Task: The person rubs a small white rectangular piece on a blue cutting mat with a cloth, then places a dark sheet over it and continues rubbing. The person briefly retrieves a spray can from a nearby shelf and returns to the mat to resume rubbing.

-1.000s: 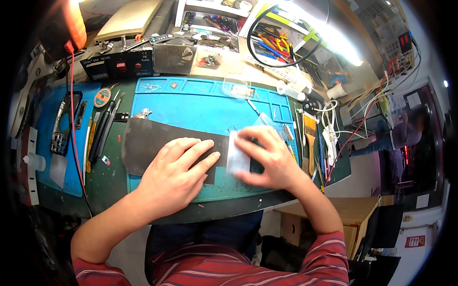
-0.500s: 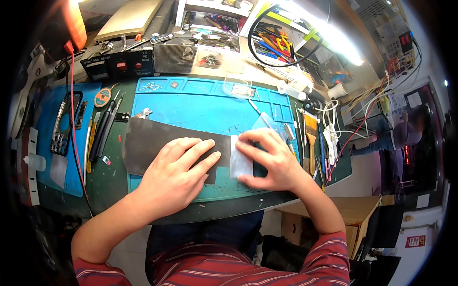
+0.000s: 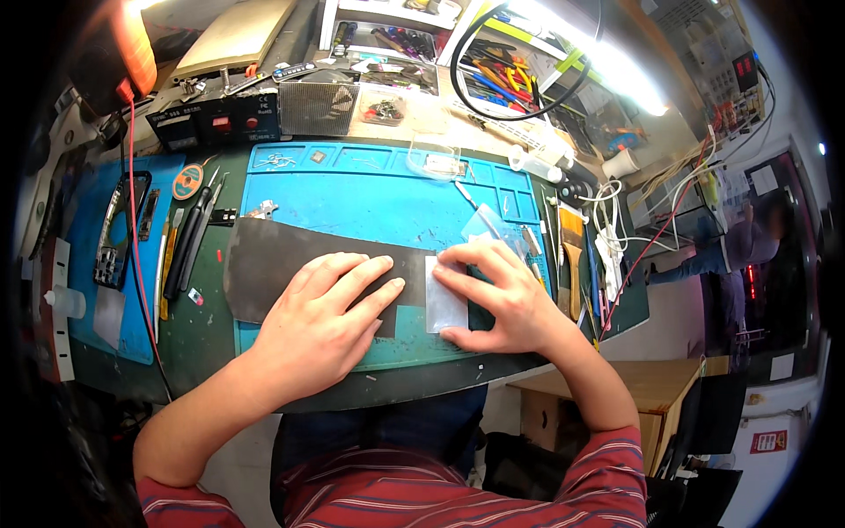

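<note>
A dark grey sheet [image 3: 273, 268], which looks like sandpaper, lies across the blue-green work mat [image 3: 352, 194] with its left end bowed. My left hand [image 3: 330, 308] rests on it, palm down with fingers stretched out, the fingertips near its right part. At the sheet's right end is a thin silvery rectangular plate [image 3: 445, 306]. My right hand [image 3: 502, 295] grips this plate, fingers at its far end and thumb at the near right corner. Whether the plate lies wholly on the sheet I cannot tell.
Left of the mat lie slim hand tools [image 3: 195, 238], a solder reel [image 3: 188, 181] and a phone frame [image 3: 113, 231]. A brush [image 3: 572, 251] and cables [image 3: 607, 207] are on the right. A black power unit [image 3: 216, 121] stands behind. Another person [image 3: 748, 238] is far right.
My right hand and the silvery plate have shifted very slightly toward me and look sharper now. My left hand has stayed in place on the dark sheet.
</note>
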`<state>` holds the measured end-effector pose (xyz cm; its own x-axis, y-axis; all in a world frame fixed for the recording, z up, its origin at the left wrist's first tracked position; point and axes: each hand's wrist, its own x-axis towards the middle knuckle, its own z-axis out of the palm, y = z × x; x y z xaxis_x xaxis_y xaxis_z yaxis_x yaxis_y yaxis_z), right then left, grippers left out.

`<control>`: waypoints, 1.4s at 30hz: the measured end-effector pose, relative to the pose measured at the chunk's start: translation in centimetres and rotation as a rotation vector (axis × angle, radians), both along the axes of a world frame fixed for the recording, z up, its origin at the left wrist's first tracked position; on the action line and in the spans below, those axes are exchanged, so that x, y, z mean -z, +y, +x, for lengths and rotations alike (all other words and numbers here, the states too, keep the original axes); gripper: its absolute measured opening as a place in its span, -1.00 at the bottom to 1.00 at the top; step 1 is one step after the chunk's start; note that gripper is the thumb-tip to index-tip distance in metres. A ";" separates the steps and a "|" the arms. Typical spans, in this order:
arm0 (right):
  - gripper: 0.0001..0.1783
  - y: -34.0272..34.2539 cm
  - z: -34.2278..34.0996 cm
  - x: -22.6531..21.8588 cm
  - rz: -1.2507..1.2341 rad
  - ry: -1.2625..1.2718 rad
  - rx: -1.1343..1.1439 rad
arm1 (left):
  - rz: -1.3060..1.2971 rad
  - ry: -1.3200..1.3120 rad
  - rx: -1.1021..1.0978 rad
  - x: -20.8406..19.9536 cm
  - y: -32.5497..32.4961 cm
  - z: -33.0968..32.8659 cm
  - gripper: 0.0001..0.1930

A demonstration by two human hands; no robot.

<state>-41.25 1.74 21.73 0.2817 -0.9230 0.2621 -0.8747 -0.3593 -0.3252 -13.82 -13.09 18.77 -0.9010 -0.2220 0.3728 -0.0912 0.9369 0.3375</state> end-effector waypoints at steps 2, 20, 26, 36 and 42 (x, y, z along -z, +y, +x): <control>-0.22 -1.2 -0.8 0.3 -0.066 0.068 0.070 | -0.006 -0.007 0.000 0.0 0.0 0.0 -0.42; -0.24 -0.1 0.1 0.3 -0.023 0.042 0.082 | -0.033 0.001 -0.002 -0.4 0.0 0.0 -0.48; -0.24 -0.2 -0.2 0.4 -0.058 0.057 0.077 | -0.003 -0.010 0.015 -0.3 0.0 -0.1 -0.43; -0.14 3.5 0.2 -0.7 0.275 -0.954 0.003 | -0.018 0.014 0.007 -0.7 0.1 0.1 -0.54; 0.04 5.1 4.0 -0.8 0.595 -1.992 0.122 | 0.283 0.211 -0.005 -3.9 1.9 -1.2 -0.67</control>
